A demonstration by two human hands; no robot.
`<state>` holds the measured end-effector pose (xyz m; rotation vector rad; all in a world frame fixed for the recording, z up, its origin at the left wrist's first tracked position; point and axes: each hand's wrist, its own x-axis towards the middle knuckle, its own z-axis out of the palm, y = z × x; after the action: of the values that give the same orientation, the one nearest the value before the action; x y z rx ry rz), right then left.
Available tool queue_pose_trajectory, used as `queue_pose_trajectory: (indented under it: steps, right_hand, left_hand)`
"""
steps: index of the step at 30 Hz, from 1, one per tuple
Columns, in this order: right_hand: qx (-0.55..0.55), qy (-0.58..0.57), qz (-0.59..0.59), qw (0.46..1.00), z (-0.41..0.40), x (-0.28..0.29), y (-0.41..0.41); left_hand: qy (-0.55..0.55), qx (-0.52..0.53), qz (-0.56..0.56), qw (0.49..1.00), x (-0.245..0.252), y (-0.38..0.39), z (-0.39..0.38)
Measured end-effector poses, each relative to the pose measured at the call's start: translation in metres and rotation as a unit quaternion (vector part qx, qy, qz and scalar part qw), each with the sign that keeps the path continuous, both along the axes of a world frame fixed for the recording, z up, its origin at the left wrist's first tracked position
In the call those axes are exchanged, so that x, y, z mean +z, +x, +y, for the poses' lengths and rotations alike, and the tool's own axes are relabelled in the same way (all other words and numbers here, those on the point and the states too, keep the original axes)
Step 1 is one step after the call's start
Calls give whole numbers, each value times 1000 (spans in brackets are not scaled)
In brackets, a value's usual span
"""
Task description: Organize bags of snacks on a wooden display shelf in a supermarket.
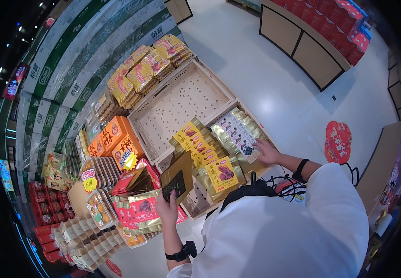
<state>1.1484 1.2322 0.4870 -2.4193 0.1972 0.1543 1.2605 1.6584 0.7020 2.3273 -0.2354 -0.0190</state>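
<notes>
My left hand point(167, 208) grips a dark gold-edged packet point(179, 179) by its lower end, tilted over the crate's near left corner. Fingers spread, my right hand point(266, 152) rests at the near end of a row of white-and-gold packets point(237, 133) inside the wooden crate point(226, 105); whether it grips one I cannot tell. Between the hands lie overlapping yellow-and-gold jerky packets point(221, 173). Beside my left hand are pink-and-gold jerky packets point(141, 212), with red packets point(131, 182) behind them.
A larger perforated wooden crate point(176, 100) adjoins the packets. Left of it stand orange boxes point(112, 135), clear food trays point(99, 208) and yellow snack packs point(145, 73). Wrapped cartons point(82, 69) rise behind. Black cables point(277, 184) lie by my body; a display counter point(301, 45) stands across the floor.
</notes>
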Motion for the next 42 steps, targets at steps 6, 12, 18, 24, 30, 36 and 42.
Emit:
queue_pose_trajectory:
  steps: [6, 12, 18, 24, 30, 36, 42]
  right_hand:
    - [-200, 307, 40, 930, -1, 50, -22]
    - [-410, 193, 62, 889, 21, 33, -198]
    - [-693, 172, 259, 650, 162, -15, -430]
    - [-783, 293, 304, 457, 368, -25, -520]
    - [-754, 450, 252, 406, 454, -37, -468]
    - [-749, 440, 202, 453, 397, -16, -431]
    - [-756, 387, 149, 506, 322, -12, -454]
  left_hand:
    - [-170, -93, 142, 971, -1, 13, -60]
    - [-112, -313, 139, 933, -21, 22, -120]
    - [-185, -408, 262, 855, -94, 45, -193]
    - [-83, -484, 349, 798, -157, 72, -254]
    - [15, -502, 390, 772, -207, 82, -301]
    - [304, -487, -26, 818, -268, 99, -299]
    - [296, -530, 50, 793, -242, 87, -300]
